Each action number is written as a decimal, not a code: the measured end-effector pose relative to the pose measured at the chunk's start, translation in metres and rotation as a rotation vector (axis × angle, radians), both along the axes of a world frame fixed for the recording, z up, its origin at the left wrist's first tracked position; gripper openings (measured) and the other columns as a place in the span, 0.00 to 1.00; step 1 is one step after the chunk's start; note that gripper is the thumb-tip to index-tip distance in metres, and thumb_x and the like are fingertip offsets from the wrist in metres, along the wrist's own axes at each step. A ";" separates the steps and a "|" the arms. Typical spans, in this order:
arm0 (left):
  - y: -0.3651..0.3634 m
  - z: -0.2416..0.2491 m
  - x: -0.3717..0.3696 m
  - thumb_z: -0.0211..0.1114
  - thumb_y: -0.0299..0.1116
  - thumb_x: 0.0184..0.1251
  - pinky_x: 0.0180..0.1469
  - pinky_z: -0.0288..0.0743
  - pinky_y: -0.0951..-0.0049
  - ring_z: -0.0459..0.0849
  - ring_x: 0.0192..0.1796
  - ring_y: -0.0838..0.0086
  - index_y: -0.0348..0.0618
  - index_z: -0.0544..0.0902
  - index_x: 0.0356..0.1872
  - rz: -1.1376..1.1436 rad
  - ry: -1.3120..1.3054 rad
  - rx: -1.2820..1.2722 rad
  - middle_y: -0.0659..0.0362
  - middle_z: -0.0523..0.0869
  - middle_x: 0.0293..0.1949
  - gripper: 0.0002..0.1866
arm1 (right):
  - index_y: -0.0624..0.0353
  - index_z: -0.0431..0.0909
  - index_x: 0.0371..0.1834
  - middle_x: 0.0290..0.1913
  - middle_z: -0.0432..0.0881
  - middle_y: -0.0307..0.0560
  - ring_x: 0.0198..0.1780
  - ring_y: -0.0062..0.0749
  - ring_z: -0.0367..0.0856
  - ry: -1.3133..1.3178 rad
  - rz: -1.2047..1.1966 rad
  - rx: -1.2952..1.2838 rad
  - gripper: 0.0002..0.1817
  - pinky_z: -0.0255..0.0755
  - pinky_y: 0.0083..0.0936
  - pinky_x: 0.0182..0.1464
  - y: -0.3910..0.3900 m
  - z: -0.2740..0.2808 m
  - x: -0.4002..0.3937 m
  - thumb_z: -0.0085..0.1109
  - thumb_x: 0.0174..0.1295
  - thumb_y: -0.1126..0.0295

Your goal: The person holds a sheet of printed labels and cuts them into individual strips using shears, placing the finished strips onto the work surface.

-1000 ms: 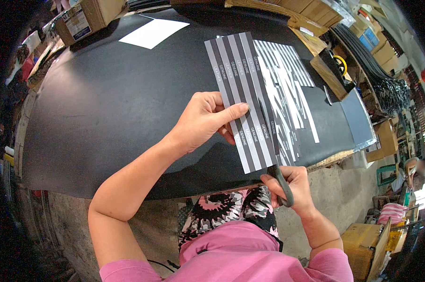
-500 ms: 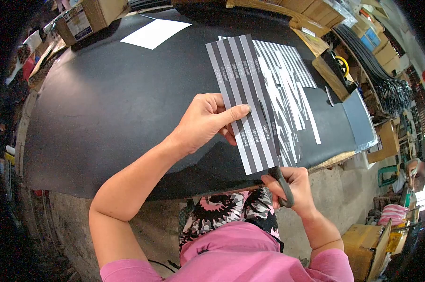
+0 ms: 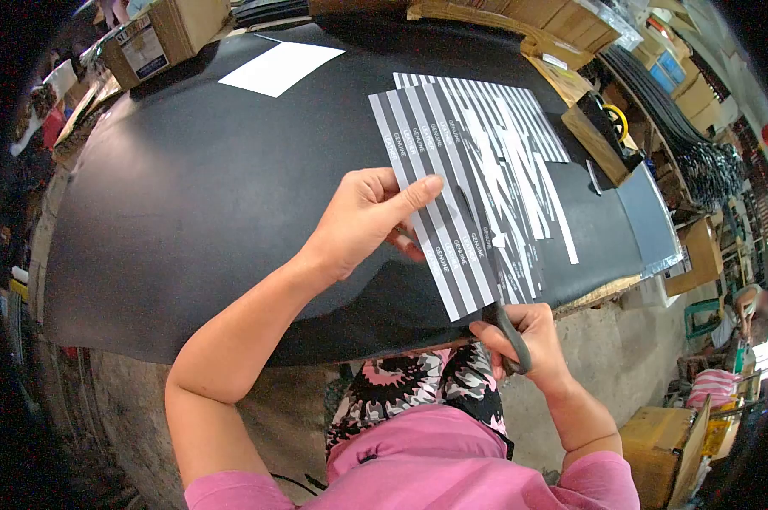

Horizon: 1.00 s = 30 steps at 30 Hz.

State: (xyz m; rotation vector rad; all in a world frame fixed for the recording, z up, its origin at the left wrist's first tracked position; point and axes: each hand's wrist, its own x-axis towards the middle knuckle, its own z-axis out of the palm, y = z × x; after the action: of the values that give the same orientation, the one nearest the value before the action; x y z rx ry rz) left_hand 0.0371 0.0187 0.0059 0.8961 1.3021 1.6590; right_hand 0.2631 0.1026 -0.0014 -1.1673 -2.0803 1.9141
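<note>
My left hand [image 3: 371, 217] pinches a striped sheet [image 3: 426, 170], dark and light grey, with "GENUINE LEATHER" printed along its dark bands. The thumb lies on top and the fingers pass underneath. My right hand [image 3: 528, 344] is closed around the dark handles of a pair of scissors [image 3: 513, 340] at the sheet's lower right corner. The blades run up along the sheet's right side, partly hidden by it. Beyond the sheet lie a pile of loose cut strips [image 3: 520, 183] and more striped sheet [image 3: 524, 115].
Black material covers the table [image 3: 188, 195]. A white sheet [image 3: 282, 68] lies at the back. Cardboard boxes [image 3: 167, 38] stand at the far left, and a wooden piece with a yellow roll [image 3: 615, 123] at the right. Another person [image 3: 745, 310] sits far right.
The striped sheet and my left hand have shifted slightly left, and the sheet's top has dropped a little. My right hand stays at about the same spot with the scissors.
</note>
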 end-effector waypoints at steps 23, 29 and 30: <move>0.000 -0.006 0.007 0.61 0.40 0.65 0.22 0.75 0.82 0.81 0.22 0.82 0.37 0.81 0.33 -0.060 0.048 -0.039 0.60 0.84 0.24 0.14 | 0.70 0.77 0.24 0.19 0.78 0.43 0.17 0.23 0.76 0.153 0.088 -0.134 0.07 0.69 0.18 0.20 0.011 0.003 -0.007 0.60 0.51 0.75; -0.005 0.002 0.017 0.61 0.40 0.65 0.21 0.75 0.82 0.80 0.21 0.82 0.36 0.81 0.32 -0.018 0.027 -0.032 0.59 0.84 0.25 0.14 | 0.69 0.79 0.27 0.25 0.78 0.36 0.27 0.13 0.72 0.266 0.071 -0.087 0.08 0.65 0.12 0.26 0.010 -0.005 -0.007 0.66 0.48 0.75; -0.006 0.004 0.018 0.61 0.39 0.65 0.21 0.75 0.82 0.80 0.21 0.82 0.36 0.82 0.32 -0.013 0.024 -0.014 0.59 0.84 0.25 0.14 | 0.69 0.79 0.27 0.25 0.78 0.36 0.27 0.13 0.72 0.295 0.076 -0.011 0.08 0.65 0.13 0.27 0.010 -0.005 -0.008 0.67 0.47 0.74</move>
State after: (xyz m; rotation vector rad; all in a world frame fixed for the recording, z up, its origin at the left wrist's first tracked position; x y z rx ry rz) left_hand 0.0547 0.0129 0.0096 0.9166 1.3193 1.6319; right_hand 0.2550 0.1125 -0.0066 -0.7608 -1.9827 1.9903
